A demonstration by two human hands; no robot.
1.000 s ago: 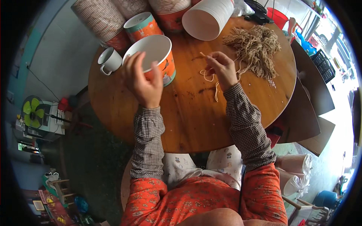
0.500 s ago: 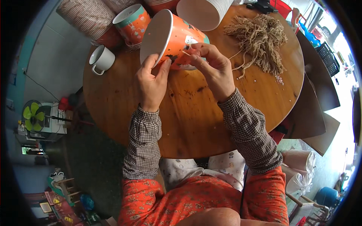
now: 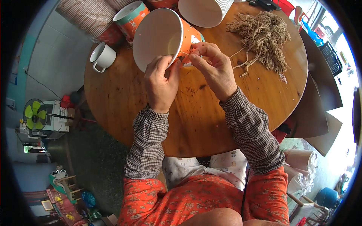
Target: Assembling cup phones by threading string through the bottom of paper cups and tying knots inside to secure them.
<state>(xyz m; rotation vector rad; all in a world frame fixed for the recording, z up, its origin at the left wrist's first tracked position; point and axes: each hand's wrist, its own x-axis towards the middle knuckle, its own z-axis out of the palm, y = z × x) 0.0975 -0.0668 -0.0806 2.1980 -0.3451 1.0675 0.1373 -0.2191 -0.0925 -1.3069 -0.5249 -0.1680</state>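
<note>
A large orange paper bucket (image 3: 156, 37) with a white inside and a printed outer wall is tilted over the table, its wide mouth turned to the left. My left hand (image 3: 162, 83) pinches its lower rim between thumb and fingers. On the printed side, my right hand (image 3: 215, 69) closes thumb and fingertips around a short, thin, pale cord (image 3: 184, 53). Where the cord meets the wall is too small to make out. Beyond my right hand lies a loose bundle of beige string (image 3: 264, 39), with strands trailing toward me.
The round wooden table (image 3: 196, 124) carries a white mug (image 3: 103, 56) at left. Behind it stand an orange and teal paper bucket (image 3: 132, 22) and wrapped bucket stacks (image 3: 85, 17). White nested buckets (image 3: 205, 11) lie at the back. Cardboard sheets (image 3: 309, 109) lean at right.
The bucket has turned so that more of its white inside faces me. My left hand has shifted right along with the rim, closer to my right hand, which keeps its pinch.
</note>
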